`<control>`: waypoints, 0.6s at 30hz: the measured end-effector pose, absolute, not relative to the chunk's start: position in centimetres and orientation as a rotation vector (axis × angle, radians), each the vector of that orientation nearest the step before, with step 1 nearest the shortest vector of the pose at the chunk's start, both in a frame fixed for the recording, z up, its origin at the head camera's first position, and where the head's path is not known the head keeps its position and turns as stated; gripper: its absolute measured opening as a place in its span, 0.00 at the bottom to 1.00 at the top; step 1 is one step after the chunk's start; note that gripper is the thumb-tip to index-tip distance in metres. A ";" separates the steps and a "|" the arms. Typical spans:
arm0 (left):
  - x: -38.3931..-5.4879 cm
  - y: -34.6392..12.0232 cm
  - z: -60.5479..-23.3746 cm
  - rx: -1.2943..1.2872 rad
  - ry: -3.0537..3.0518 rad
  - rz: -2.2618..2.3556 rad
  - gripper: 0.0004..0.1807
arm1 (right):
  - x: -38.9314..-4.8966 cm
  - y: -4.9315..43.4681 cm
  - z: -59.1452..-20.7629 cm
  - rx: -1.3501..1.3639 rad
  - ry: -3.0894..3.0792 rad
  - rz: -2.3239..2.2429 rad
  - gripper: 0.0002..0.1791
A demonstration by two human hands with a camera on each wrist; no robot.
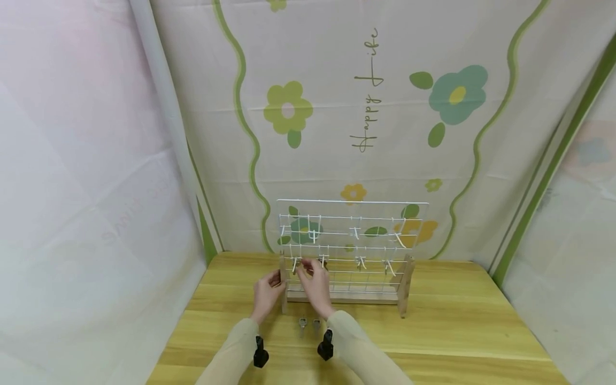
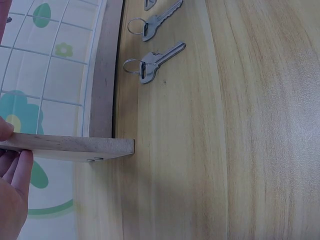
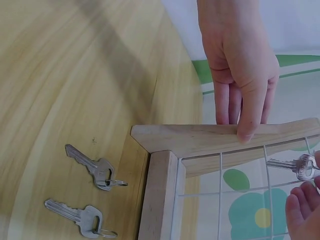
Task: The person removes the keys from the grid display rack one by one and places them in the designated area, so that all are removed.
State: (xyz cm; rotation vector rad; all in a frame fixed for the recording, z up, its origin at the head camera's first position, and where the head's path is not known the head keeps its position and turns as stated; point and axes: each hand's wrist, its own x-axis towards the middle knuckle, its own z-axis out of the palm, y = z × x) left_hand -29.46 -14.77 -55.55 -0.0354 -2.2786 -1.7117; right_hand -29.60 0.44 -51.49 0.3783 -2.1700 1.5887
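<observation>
A white wire grid rack stands on wooden side posts, with several hooks on it. My left hand grips the left wooden post, thumb on one side and fingers on the other. At the lower left hook, my right hand holds a silver key by its head, close to the grid; part of this hand is cut off in the right wrist view. Two more keys lie on the table before the rack: a left key and a right key, each with a small ring.
The rack's wooden base bar runs between the posts. A right wooden post holds the other end. White hooks jut forward from the grid. The wood-grain table is enclosed by flower-printed cloth.
</observation>
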 end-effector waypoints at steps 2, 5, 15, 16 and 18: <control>-29.5 -14.8 -55.6 -0.024 -2.282 -1.714 0.22 | -29.8 0.4 -51.5 0.371 -2.171 1.598 0.13; -29.5 -14.8 -55.6 -0.025 -2.292 -1.703 0.22 | -29.9 0.4 -51.5 0.368 -2.169 1.606 0.12; -29.7 -14.8 -55.7 -0.033 -2.281 -1.710 0.21 | -29.8 0.2 -51.4 0.337 -2.186 1.598 0.10; -29.7 -14.8 -55.7 -0.033 -2.282 -1.706 0.21 | -29.8 0.1 -51.4 0.332 -2.187 1.597 0.11; -29.7 -14.8 -55.8 -0.032 -2.281 -1.700 0.21 | -29.8 0.1 -51.4 0.326 -2.187 1.597 0.10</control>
